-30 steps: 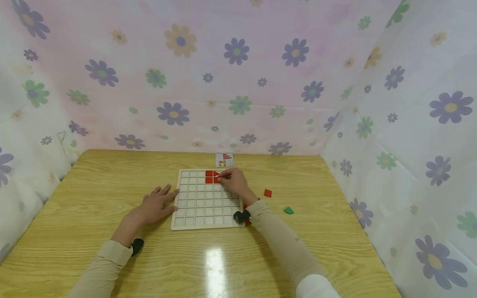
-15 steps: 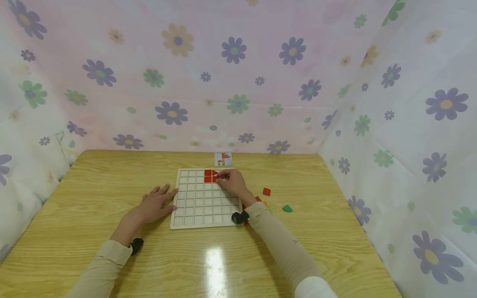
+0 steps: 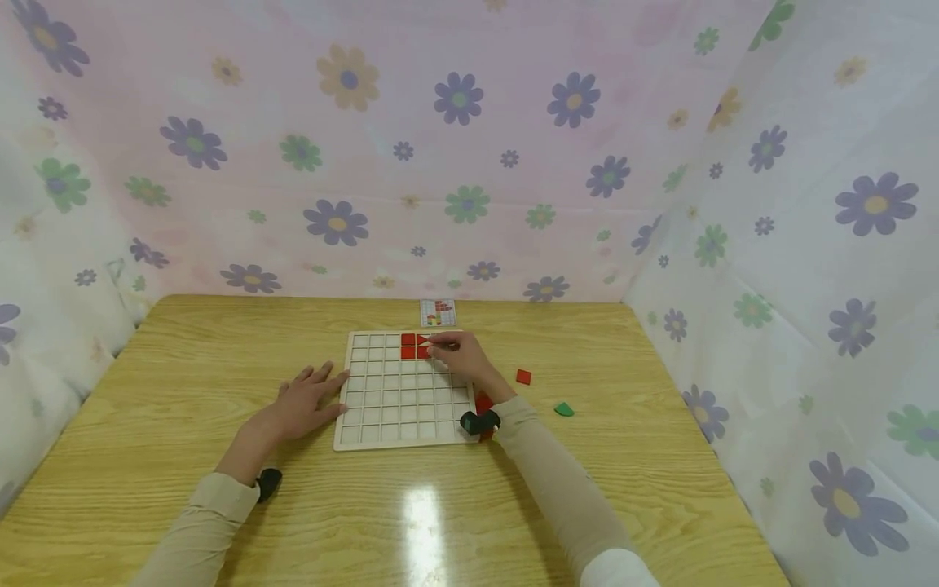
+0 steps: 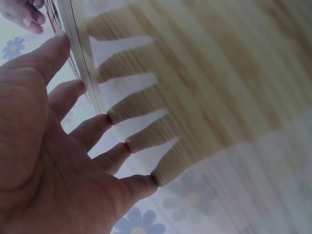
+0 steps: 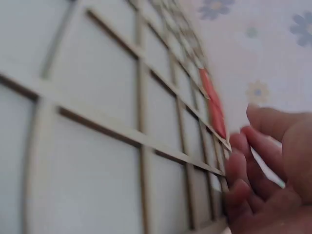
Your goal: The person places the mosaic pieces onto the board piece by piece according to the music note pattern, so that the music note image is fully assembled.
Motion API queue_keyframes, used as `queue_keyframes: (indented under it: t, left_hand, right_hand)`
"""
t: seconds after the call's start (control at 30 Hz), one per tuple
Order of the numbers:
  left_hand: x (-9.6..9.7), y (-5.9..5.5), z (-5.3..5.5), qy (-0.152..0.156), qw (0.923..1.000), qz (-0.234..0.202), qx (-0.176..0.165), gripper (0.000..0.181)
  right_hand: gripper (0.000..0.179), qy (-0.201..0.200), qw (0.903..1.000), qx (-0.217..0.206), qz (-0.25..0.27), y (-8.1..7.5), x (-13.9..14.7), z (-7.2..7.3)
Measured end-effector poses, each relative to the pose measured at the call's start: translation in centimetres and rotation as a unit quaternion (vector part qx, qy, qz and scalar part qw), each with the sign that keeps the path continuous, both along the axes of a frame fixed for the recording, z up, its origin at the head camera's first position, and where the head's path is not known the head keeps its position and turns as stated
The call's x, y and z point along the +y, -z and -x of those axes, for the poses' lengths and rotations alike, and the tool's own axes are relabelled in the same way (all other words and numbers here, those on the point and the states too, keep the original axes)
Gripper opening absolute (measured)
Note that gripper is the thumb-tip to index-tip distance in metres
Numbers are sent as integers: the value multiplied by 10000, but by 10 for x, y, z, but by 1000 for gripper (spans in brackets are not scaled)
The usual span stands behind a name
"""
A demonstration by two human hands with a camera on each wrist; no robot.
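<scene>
Floral sheets [image 3: 411, 175] wall this wooden table [image 3: 352, 514] into a booth.

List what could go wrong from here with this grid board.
The right hand is close against the set red pieces, so a slip might knock one askew. The right black wrist device appears close to the loose red pieces; drawing it back may scatter them. The left hand touches the grid board's left edge, so a push might shift it.
</scene>
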State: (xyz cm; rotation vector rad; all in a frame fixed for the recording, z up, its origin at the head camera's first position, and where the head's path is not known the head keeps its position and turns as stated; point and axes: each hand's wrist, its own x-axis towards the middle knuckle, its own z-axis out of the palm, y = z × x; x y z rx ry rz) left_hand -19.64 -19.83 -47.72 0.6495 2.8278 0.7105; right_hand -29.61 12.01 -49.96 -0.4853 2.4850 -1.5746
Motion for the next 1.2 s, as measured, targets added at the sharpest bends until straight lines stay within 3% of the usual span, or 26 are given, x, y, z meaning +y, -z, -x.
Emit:
queue_keyframes:
  t: [0.3, 0.5, 0.6, 0.73, 1.0, 1.2]
  left_hand:
    - [-2, 7, 3, -13, 9999, -18, -120, 62]
    - [-4, 7, 3, -46, 9999, -33, -135, 63]
    - [-5, 6, 3, -63, 9999, -27, -149, 63]
    - [-5, 6, 3, -64, 9998, -27, -162, 63]
    - [-3, 4, 2, -30, 9998, -53, -184, 63]
    - [-1, 2, 1, -50, 9996, -92, -246, 62]
  right_hand:
    - [28, -229, 9992, 306, 80, -21, 32, 4]
    - [26, -507, 9930, 455, -962, -39, 59, 0]
    - [23, -690, 9861, 272, -1486, -41, 68, -4]
    - [18, -820, 9801, -133, -1802, -36, 74, -9]
    - [10, -313, 9805, -701, -1808, -26, 74, -15]
    - [8, 138, 9796, -555, -1928, -25, 72, -17]
